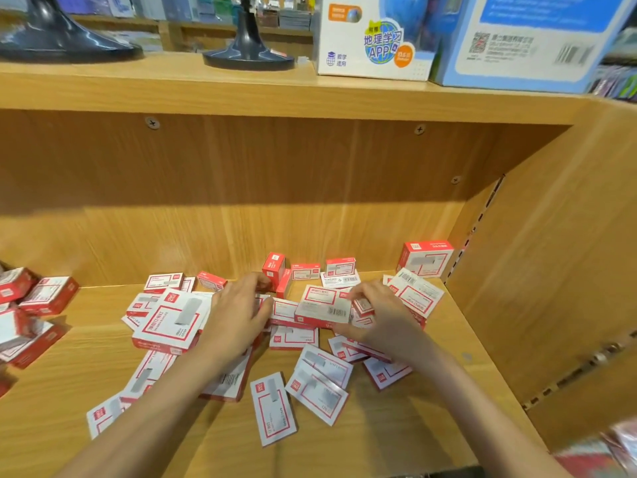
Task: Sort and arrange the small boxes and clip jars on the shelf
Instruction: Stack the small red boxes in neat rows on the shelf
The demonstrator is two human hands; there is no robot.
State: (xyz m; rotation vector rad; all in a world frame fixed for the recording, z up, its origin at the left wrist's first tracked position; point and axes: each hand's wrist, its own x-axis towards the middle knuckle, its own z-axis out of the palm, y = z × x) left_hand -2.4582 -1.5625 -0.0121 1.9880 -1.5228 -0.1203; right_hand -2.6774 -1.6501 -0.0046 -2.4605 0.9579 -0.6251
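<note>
Beneath left hand [238, 310], hidden boxes [289, 336].

The left hand [238, 313] covered the small boxes beneath it, so its fingertips and any grip could not be made out. Print on the red-and-white staple boxes [169, 322] was too blurred to read. Boxes at the left edge [20, 315] were cut off, as were the two black stands [248, 46] above
</note>
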